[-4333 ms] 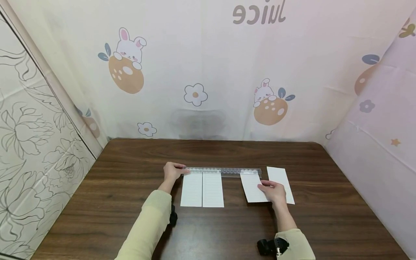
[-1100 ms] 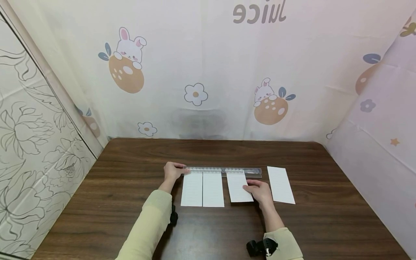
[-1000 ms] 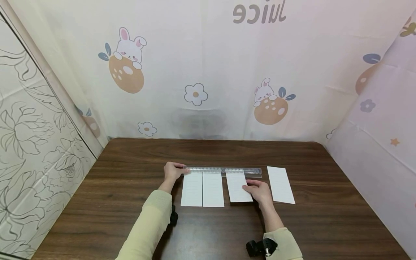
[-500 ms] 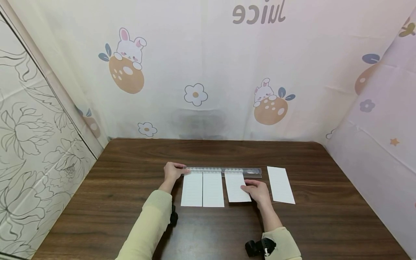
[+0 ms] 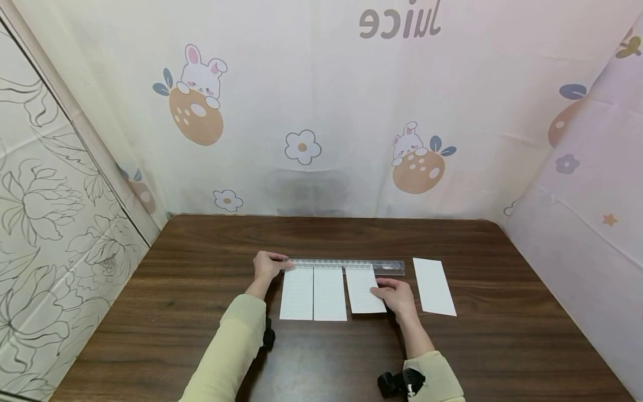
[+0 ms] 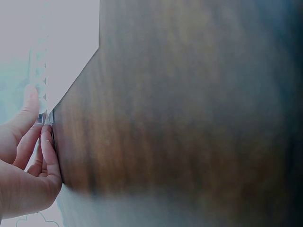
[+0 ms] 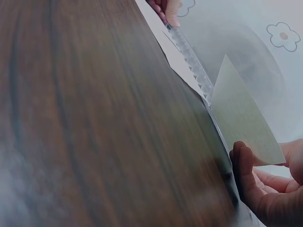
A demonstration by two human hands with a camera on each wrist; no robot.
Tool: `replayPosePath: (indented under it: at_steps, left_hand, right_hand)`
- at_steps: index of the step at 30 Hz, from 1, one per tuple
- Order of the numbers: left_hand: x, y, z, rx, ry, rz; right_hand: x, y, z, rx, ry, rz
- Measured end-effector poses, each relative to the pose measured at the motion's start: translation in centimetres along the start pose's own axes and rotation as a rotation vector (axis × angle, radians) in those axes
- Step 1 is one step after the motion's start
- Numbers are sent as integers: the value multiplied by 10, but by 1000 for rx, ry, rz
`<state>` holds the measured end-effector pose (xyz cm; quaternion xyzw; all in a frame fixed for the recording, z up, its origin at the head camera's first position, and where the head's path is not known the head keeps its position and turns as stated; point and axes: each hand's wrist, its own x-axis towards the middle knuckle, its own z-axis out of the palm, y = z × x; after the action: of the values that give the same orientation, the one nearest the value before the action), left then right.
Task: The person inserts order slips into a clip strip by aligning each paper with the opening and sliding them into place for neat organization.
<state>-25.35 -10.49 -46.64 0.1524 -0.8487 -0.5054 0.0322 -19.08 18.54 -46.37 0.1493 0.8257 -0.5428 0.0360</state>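
Note:
A clear plastic strip [image 5: 389, 268] with a row of round bumps lies crosswise on the table. My left hand [image 5: 266, 265] pinches its left end; in the left wrist view the thumb [image 6: 31, 101] is on top and the fingers are underneath. Two white lined cards [image 5: 296, 293] lie side by side below the strip, their top edges at it. A third white card [image 5: 363, 290] is held at its right edge by my right hand [image 5: 397, 296]. In the right wrist view this card [image 7: 244, 118] tilts up from the table, its far end by the strip.
Another white card [image 5: 434, 286] lies at a slant to the right of my right hand. The brown wooden table [image 5: 321, 357] reaches back to a printed curtain [image 5: 346, 100]. A black wrist camera [image 5: 394, 385] sits by the right sleeve.
My right hand has moved left with the third card, bringing it near the two lined cards; in the last second it shifted only slightly. The left hand and strip stay put.

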Motion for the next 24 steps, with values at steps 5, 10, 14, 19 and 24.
replayPosePath:
  at_steps: [5, 10, 14, 19, 24]
  left_hand:
    - [0, 0, 1, -1, 5, -5]
    - [1, -1, 1, 4, 4, -6]
    - [2, -2, 1, -6, -7, -3]
    - [2, -3, 1, -18, -19, 3]
    - [2, -3, 1, -21, -18, 8]
  right_hand:
    - [0, -1, 2, 13, -1, -7]
    - [-1, -2, 3, 15, -1, -6]
    - [-1, -3, 4, 15, -3, -6]
    - [0, -2, 5, 22, -3, -13]
    - [0, -2, 5, 25, -8, -13]
